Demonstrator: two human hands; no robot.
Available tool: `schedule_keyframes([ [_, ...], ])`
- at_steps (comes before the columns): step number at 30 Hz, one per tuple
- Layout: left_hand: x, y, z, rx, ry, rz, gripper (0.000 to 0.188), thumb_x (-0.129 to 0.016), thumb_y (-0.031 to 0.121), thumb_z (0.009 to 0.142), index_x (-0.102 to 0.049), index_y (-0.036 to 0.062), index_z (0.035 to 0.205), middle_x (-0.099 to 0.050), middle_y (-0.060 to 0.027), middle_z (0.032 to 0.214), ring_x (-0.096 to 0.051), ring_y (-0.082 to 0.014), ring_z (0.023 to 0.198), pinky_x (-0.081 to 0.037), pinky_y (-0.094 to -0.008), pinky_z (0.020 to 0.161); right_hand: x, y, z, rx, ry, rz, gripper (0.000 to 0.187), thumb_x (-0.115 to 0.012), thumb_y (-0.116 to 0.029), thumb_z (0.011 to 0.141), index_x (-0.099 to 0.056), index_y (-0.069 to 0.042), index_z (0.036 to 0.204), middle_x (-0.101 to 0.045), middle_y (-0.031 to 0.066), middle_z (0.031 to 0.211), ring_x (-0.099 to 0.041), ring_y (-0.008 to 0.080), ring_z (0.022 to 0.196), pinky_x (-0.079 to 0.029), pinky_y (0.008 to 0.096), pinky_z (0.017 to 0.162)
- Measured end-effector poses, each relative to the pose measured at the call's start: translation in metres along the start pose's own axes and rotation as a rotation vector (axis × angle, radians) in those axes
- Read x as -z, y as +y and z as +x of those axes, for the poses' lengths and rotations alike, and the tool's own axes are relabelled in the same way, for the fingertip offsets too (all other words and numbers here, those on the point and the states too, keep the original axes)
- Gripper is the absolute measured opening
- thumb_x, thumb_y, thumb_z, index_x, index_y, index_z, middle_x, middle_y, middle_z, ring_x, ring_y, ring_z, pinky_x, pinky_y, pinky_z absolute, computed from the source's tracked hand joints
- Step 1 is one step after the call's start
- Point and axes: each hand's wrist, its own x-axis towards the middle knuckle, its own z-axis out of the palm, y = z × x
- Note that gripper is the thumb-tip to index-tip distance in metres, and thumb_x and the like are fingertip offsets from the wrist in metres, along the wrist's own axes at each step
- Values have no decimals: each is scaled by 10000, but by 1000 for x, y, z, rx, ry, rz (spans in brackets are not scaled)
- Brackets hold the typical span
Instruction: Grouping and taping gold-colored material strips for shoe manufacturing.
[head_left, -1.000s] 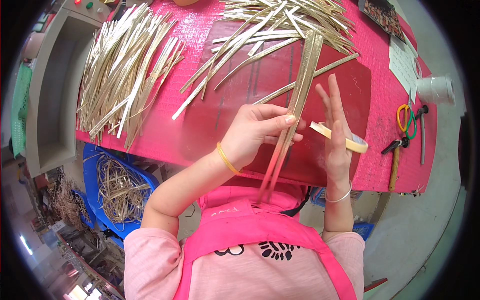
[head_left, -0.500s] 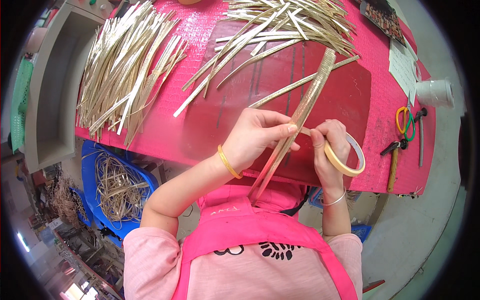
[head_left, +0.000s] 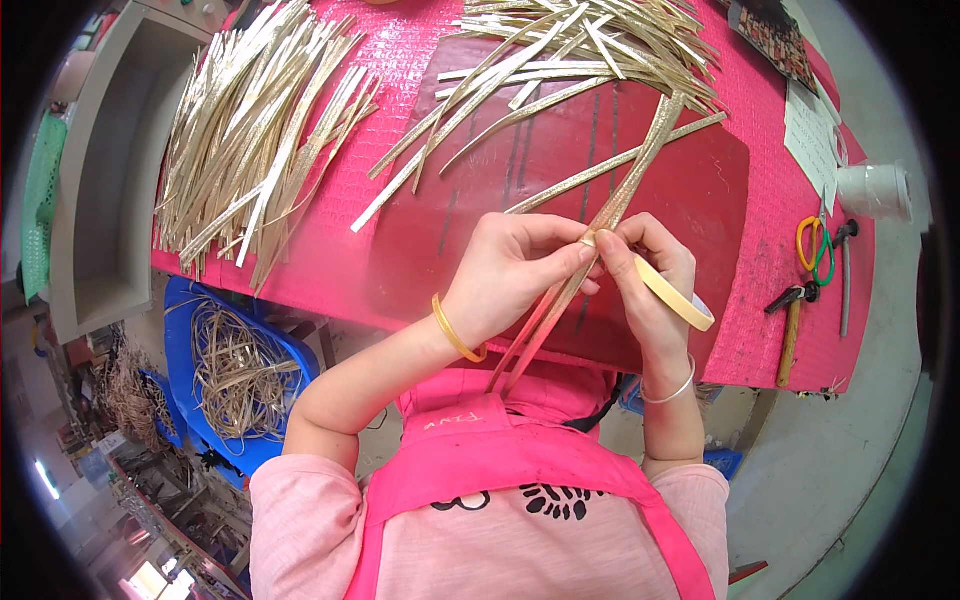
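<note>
A few gold strips (head_left: 643, 162) lie together, running from the far side of the mat toward my apron. My left hand (head_left: 520, 262) pinches them near their middle, thumb and fingers closed round them. Right beside it, the fingertips of my right hand (head_left: 655, 290) press at the same spot, where a small piece of tape (head_left: 588, 238) shows against the strips. A roll of pale yellow masking tape (head_left: 678, 298) sits in my right hand, seen nearly edge-on. Fingers partly hide where the tape meets the strips.
A dark red mat (head_left: 690, 200) covers part of the pink table. Gold strips lie in piles at the left (head_left: 265, 140) and far side (head_left: 600, 50). On the right are scissors (head_left: 822, 262), a hammer (head_left: 788, 340) and a white spool (head_left: 875, 192). A blue bin (head_left: 180, 340) stands lower left.
My right hand has moved left and up against the strips, meeting my left fingertips. The stretch of tape between them is shorter, and the roll has turned from open-faced to nearly edge-on.
</note>
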Motion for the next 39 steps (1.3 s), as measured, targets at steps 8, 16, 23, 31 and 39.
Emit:
schedule_keyframes([
  [8,-1,-7,-4,-45,44,-127,227,-507,113,820,-537,-63,961,-580,-93,751,-570,-117,609,-462,-198,529,-3,-8,-4,167,95,-310,109,-591,-91,720,-512,-26,684,-486,49,578,-448,179,543,-368,281,557],
  [16,10,-6,9,110,-482,-706,503,-562,85,777,-294,21,1198,-542,-83,815,-513,-108,572,-435,-199,512,-11,17,2,289,-101,421,169,-590,-91,752,-537,-5,887,-550,39,816,-495,99,791,-376,231,753],
  [23,4,6,-7,-275,45,113,265,-571,58,768,-506,-28,1009,-569,-67,905,-549,-103,754,-444,-209,668,-19,-4,-6,312,67,142,83,-567,-77,766,-507,-43,813,-497,9,773,-446,96,718,-353,229,647],
  [31,12,11,10,107,-442,-527,189,-547,86,787,-499,0,949,-568,-81,765,-575,-140,596,-476,-208,522,-23,2,-5,413,87,387,193,-594,-70,755,-427,-54,851,-448,26,817,-418,94,748,-345,237,725],
  [39,0,17,-7,-202,35,124,194,-571,57,766,-541,-47,927,-570,-56,827,-554,-105,723,-454,-202,661,-17,2,1,257,90,82,172,-540,-218,803,-489,-54,791,-455,30,759,-416,135,695,-327,270,682],
])
